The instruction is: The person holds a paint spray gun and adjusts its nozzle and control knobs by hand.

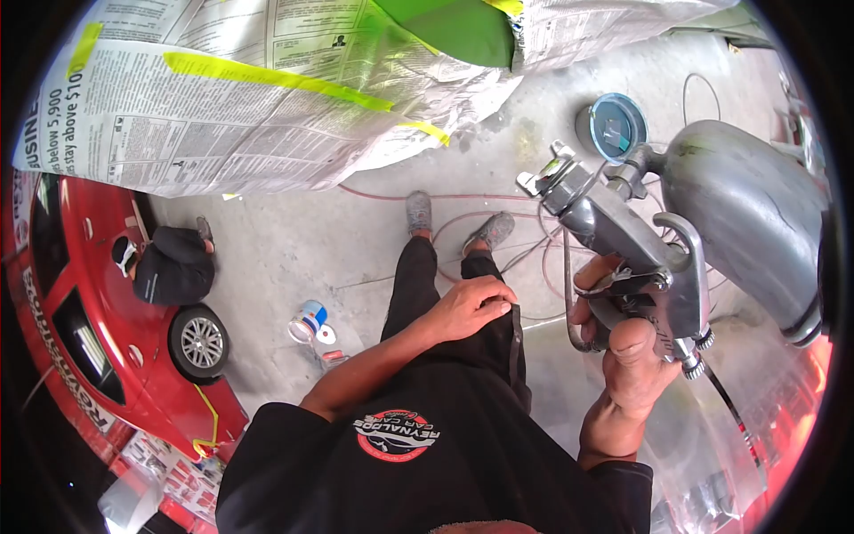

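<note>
My right hand [630, 351] is wrapped around the handle of a silver spray gun [614, 231], held up on the right close to the camera. Its fingers curl near the trigger, and a large grey paint cup [743, 200] is joined to the gun. A black and red hose [731, 411] runs down from the handle. My left hand [470, 307] hangs in front of my dark trousers with nothing visible in it, fingers loosely stretched and thumb apart. Ahead of me is a green painted panel [467, 31] bordered by newspaper masking [267, 107] and yellow tape [276, 78].
A blue-rimmed bucket [614, 125] stands on the concrete floor beyond the gun. Reddish hoses [463, 195] loop around my feet. To the left a person [173, 265] crouches beside a red car [107, 294]. A small open can [308, 320] sits on the floor at left.
</note>
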Motion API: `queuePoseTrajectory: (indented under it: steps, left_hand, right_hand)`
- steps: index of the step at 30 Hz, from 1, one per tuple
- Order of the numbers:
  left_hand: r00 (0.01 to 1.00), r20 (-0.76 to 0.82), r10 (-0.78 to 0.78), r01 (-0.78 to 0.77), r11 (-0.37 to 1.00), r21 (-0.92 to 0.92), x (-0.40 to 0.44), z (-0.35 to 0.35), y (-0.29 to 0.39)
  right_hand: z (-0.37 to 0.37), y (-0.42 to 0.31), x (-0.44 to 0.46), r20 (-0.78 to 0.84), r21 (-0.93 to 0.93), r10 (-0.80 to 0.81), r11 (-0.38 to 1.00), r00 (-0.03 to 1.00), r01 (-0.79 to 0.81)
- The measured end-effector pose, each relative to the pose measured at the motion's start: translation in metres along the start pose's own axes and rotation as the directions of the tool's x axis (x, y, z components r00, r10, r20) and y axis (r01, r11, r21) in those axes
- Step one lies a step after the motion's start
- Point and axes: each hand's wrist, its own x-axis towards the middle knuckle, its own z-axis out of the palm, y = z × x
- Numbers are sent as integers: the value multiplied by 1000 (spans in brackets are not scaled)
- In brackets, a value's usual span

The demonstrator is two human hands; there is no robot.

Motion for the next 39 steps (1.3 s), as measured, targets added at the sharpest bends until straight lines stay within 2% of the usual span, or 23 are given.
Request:
queuePoseTrajectory:
  steps: [4, 8, 11, 16, 20, 23, 29, 33, 36, 39]
  left_hand:
    - [1000, 9, -15, 15, 1000, -3, 1, 0, 1]
    - [999, 26, -47, 48, 999, -9, 1, 2, 1]
    - [994, 65, -91, 90, 996, 18, 3, 3, 1]
    - [999, 36, -39, 39, 999, -13, 6, 9, 6]
    - [991, 93, -101, 98, 994, 38, 7, 2, 9]
    - [992, 76, -96, 95, 995, 22, 7, 0, 7]
    - [993, 65, -95, 93, 995, 34, 5, -3, 3]
    - [998, 45, -48, 47, 998, 29, 7, 1, -3]
    - [998, 46, -46, 44, 999, 31, 7, 3, -6]
    - [996, 58, -62, 60, 997, 47, 9, 4, -9]
  right_hand:
    - [4, 3, -2, -151, -8, -66, 998, 986, 65]
    - [-7, 12, -6, -225, -69, -91, 995, 970, 77]
    - [-13, 15, -8, -210, -58, -76, 996, 975, 65]
    - [-8, 17, -2, -155, -1, -60, 998, 986, 61]
    - [1, 8, 10, -164, -3, -60, 998, 985, 60]
    - [1, 1, 13, -118, 76, -10, 997, 993, 19]
    - [2, 6, 10, -30, 44, 28, 999, 999, -27]
    - [-3, 10, 8, 61, 121, 61, 990, 996, -68]
    - [-4, 10, 8, 71, 283, 77, 955, 995, -94]
    - [-7, 15, 10, -21, 124, 42, 991, 999, -39]
